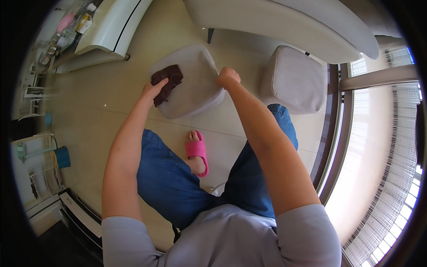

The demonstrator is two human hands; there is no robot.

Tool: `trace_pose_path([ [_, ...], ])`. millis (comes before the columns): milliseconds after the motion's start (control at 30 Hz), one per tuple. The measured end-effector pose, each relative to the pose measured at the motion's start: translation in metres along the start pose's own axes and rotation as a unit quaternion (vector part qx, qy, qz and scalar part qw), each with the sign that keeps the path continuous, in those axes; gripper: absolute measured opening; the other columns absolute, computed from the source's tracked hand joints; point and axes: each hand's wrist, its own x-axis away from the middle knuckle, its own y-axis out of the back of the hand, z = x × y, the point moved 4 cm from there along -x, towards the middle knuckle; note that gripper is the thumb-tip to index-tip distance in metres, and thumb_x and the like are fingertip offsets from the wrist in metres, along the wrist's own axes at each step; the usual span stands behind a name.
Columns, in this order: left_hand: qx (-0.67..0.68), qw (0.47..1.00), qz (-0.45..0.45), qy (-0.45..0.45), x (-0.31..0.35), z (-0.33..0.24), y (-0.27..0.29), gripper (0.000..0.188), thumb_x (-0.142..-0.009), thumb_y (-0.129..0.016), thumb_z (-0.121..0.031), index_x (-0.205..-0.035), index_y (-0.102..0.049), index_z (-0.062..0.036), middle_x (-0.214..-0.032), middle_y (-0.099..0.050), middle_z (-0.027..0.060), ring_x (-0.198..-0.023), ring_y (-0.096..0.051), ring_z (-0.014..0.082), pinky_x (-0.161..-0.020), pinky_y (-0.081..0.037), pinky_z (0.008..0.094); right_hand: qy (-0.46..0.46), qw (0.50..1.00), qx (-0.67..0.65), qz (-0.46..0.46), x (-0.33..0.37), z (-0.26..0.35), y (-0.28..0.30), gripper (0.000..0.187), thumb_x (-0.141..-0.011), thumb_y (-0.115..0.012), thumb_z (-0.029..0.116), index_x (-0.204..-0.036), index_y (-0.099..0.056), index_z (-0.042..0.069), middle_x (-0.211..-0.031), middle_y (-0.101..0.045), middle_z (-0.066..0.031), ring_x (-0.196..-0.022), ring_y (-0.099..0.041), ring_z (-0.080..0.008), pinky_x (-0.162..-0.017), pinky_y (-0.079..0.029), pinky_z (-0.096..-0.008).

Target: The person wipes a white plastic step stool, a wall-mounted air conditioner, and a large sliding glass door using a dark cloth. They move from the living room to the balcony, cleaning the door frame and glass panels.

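Note:
A light grey cushioned stool (195, 80) stands tilted in front of me on the tiled floor. My left hand (154, 90) is closed on a dark brown cloth (171, 79), which lies bunched against the stool's left side. At the stool's right edge, my right hand (228, 78) is closed in a grip on its rim; the fingertips are hidden. Below the stool, my foot shows in a pink slide sandal (198, 153).
A second grey stool (296, 80) stands to the right, near the sliding glass door (347, 133). Behind runs a pale sofa (275, 29). A white cabinet (104, 33) with bottles beside it is at far left. Sheer curtains (378, 169) hang at right.

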Motion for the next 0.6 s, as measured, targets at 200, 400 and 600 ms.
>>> trace_pose_path([
  [200, -0.031, 0.995, 0.075, -0.057, -0.016, -0.052, -0.092, 0.057, -0.079, -0.08, -0.038, -0.118, -0.065, 0.0006, -0.108, -0.07, 0.0137, -0.095, -0.068, 0.0215, -0.08, -0.054, 0.0344, -0.069, 0.997, -0.01, -0.014, 0.001, -0.073, 0.054, 0.041, -0.08, -0.069, 0.019, -0.121, -0.067, 0.013, -0.132, -0.062, -0.0065, -0.125, -0.057, -0.0248, -0.102, -0.048, -0.0345],
  [400, -0.043, 0.988, 0.092, -0.116, -0.03, -0.082, -0.164, 0.063, -0.075, -0.081, -0.046, -0.116, -0.066, 0.0004, -0.11, -0.07, 0.0146, -0.098, -0.068, 0.0243, -0.083, -0.053, 0.0354, -0.097, 0.98, -0.013, -0.174, 0.013, -0.133, 0.096, 0.019, -0.08, -0.063, 0.012, -0.094, -0.073, 0.003, -0.093, -0.074, -0.0125, -0.093, -0.072, -0.0253, -0.084, -0.055, -0.0364],
  [600, -0.086, 0.974, 0.074, -0.195, -0.044, -0.112, -0.209, 0.064, -0.073, -0.08, -0.049, -0.111, -0.067, 0.0005, -0.106, -0.071, 0.0189, -0.098, -0.069, 0.0297, -0.085, -0.054, 0.0381, -0.032, 0.998, -0.008, -0.046, -0.011, -0.162, 0.087, 0.019, -0.082, -0.055, 0.004, -0.09, -0.069, -0.006, -0.088, -0.071, -0.0198, -0.068, -0.072, -0.0286, -0.06, -0.059, -0.0372],
])
